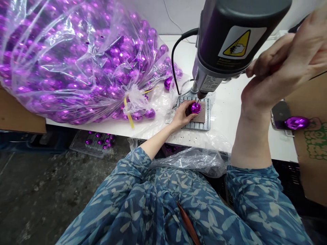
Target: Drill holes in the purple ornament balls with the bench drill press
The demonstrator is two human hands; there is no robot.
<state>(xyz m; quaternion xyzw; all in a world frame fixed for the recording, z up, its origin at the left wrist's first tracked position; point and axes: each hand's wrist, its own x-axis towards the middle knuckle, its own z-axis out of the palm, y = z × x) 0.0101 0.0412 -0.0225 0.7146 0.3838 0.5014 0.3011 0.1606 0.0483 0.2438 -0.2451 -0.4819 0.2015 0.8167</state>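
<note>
My left hand [183, 115] is closed on a shiny purple faceted ball [195, 108], its thumb and fingers at the ball's left and near sides. The ball rests on a brown board [201, 115] on the slotted metal base [205, 126] of a bench drill press [233, 37]. Directly above, the drill bit [198, 100] comes down at the top of the ball, apparently touching it. Raised at the machine's right side, my right hand [283, 61] is wrapped around its feed lever, which the fingers mostly hide.
A large clear bag of purple balls [84, 61] fills the table's left side. One loose ball [168, 83] lies behind the base. To the right are a phone [279, 114], a purple oval ornament [296, 123] and a cardboard box [313, 153]. Plastic film [189, 163] hangs over the front edge.
</note>
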